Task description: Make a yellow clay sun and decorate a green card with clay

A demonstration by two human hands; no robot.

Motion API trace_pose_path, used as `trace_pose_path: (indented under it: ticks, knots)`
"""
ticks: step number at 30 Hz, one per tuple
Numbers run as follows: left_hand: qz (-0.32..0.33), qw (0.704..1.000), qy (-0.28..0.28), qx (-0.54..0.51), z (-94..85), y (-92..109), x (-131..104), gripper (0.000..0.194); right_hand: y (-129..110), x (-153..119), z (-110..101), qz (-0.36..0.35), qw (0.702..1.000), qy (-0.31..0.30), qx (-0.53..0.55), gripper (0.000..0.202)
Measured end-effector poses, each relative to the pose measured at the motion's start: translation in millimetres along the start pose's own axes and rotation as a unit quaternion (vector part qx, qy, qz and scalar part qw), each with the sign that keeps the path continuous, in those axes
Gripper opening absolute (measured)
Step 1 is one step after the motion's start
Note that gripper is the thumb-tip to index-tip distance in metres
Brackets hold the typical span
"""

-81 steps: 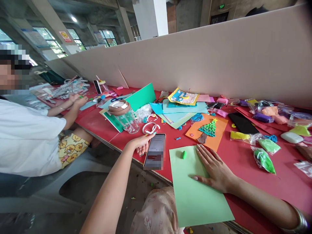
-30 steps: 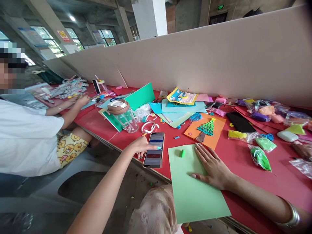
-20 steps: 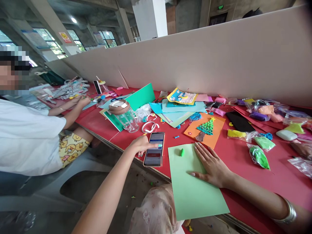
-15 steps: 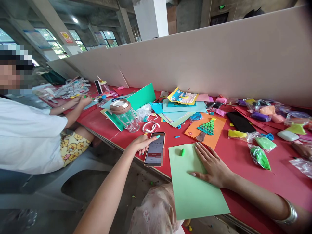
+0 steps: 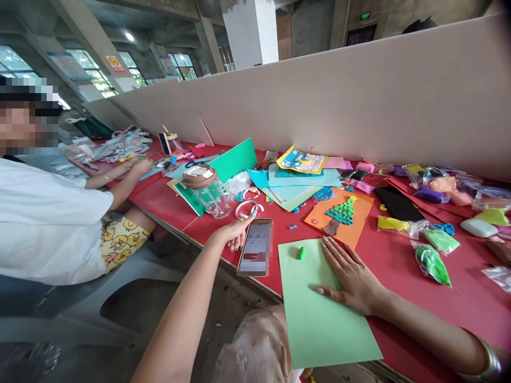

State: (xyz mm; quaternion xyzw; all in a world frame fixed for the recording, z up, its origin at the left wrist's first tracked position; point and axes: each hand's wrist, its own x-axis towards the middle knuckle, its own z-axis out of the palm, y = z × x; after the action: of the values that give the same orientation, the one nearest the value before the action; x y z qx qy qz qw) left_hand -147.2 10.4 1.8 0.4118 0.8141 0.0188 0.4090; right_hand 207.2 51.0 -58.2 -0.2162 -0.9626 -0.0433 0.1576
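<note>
My left hand [image 5: 233,234] is beside the upper left edge of a phone [image 5: 255,250] whose screen shows a running time display. Its thumb stretches over the phone's top corner, and the other fingers curl near the side, apart from the thumb. My right hand [image 5: 353,279] lies flat with fingers spread on a light green sheet of paper [image 5: 327,330], which overhangs the table's front edge. A small bright green piece of clay [image 5: 302,253] rests near the paper's top. Behind it, an orange card [image 5: 361,215] carries a clay tree [image 5: 340,211].
A lidded cup [image 5: 207,191] and a white coiled cable [image 5: 246,209] stand left of centre on the red table [image 5: 471,314]. Bagged clay [image 5: 433,263] and a black phone-like slab [image 5: 399,204] lie at right. Another person [image 5: 51,213] works at left.
My left thumb has moved up off the phone's screen to its top corner. My right hand stays on the paper. The view has shifted slightly.
</note>
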Motion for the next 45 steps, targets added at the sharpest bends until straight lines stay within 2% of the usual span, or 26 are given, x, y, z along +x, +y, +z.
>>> trace_pose_path:
  ticks: [3,7,11,15,19,20,21,22,23,24,25,26,27,28,29,31,33,35,38,40,43,45]
  knots:
    - [-0.042,0.997,-0.044,-0.049,-3.2,3.1,-0.2,0.092,0.6,-0.5,2.3,0.001,1.0,0.009,0.0,0.098]
    - [-0.056,0.995,-0.055,-0.053,-6.5,3.9,3.4,0.095,-0.2,-0.4,0.4,0.001,1.0,0.007,0.0,0.099]
    - [-0.063,0.994,-0.07,-0.048,-7.9,4.2,5.6,0.096,-5.4,2.3,-12.2,0.007,1.0,0.013,-0.004,0.1]
    - [-0.063,0.994,-0.076,-0.042,-9.8,6.7,3.5,0.097,-9.5,5.7,-22.6,-0.02,1.0,0.017,-0.003,0.096]
    - [-0.069,0.994,-0.085,-0.023,-12.1,8.9,2.9,0.095,-6.3,5.6,-17.7,-0.023,1.0,-0.01,0.012,0.088]
    - [-0.063,0.996,-0.067,-0.012,-10.5,9.8,1.4,0.094,-5.1,5.2,-15.3,-0.014,1.0,-0.022,0.016,0.085]
    - [-0.053,0.998,-0.019,0.003,-6.8,11.3,-1.7,0.091,-4.0,4.7,-13.0,-0.003,0.999,-0.033,0.019,0.083]
    - [-0.037,0.997,0.062,0.023,-0.7,13.4,-6.9,0.086,-3.1,4.2,-11.2,0.008,0.999,-0.043,0.022,0.082]
    - [-0.008,0.984,0.171,0.043,8.2,16.4,-14.4,0.078,-2.5,3.8,-10.0,0.016,0.998,-0.049,0.026,0.081]
    - [0.018,0.952,0.298,0.07,19.7,20.1,-24.1,0.067,-2.2,3.6,-9.2,0.022,0.998,-0.051,0.031,0.08]
    - [0.055,0.912,0.397,0.089,33.7,24.4,-35.5,0.056,-2.2,3.5,-8.9,0.023,0.998,-0.052,0.037,0.08]
    - [0.101,0.883,0.447,0.096,49.5,29.1,-47.9,0.047,-2.3,3.4,-9.0,0.022,0.998,-0.051,0.043,0.079]
    - [0.176,0.861,0.467,0.101,66.3,33.8,-60.1,0.04,-2.5,3.5,-9.2,0.02,0.997,-0.048,0.048,0.079]
    - [0.271,0.834,0.465,0.12,83.3,38.4,-71.2,0.033,-2.7,3.6,-9.4,0.019,0.997,-0.046,0.052,0.079]
    - [0.337,0.808,0.459,0.15,99.7,42.7,-80.1,0.033,-2.9,3.7,-9.7,0.02,0.997,-0.043,0.054,0.079]
    - [0.374,0.776,0.471,0.19,128.1,49.5,-88.8,0.035,-3.3,3.8,-10.0,0.026,0.997,-0.041,0.054,0.079]
    - [0.372,0.776,0.465,0.207,148.9,53.4,-85.3,0.04,-3.4,3.7,-10.1,0.03,0.997,-0.044,0.051,0.078]
    - [0.367,0.782,0.459,0.206,162.2,54.8,-74.8,0.037,-3.4,3.5,-10.1,0.033,0.997,-0.051,0.05,0.078]
    - [0.372,0.779,0.474,0.173,171.0,54.1,-62.4,0.037,-3.1,3.0,-9.8,0.032,0.996,-0.056,0.055,0.078]
    - [0.401,0.766,0.48,0.149,171.1,51.6,-62.4,0.038,-2.8,2.8,-9.1,0.03,0.996,-0.056,0.059,0.078]
    - [0.457,0.735,0.489,0.11,164.2,40.6,-71.1,0.037,-2.2,2.6,-7.9,0.034,0.996,-0.054,0.062,0.078]
    - [0.447,0.717,0.531,0.065,156.1,26.5,-77.6,0.035,-1.8,2.5,-7.4,0.032,0.996,-0.053,0.064,0.078]
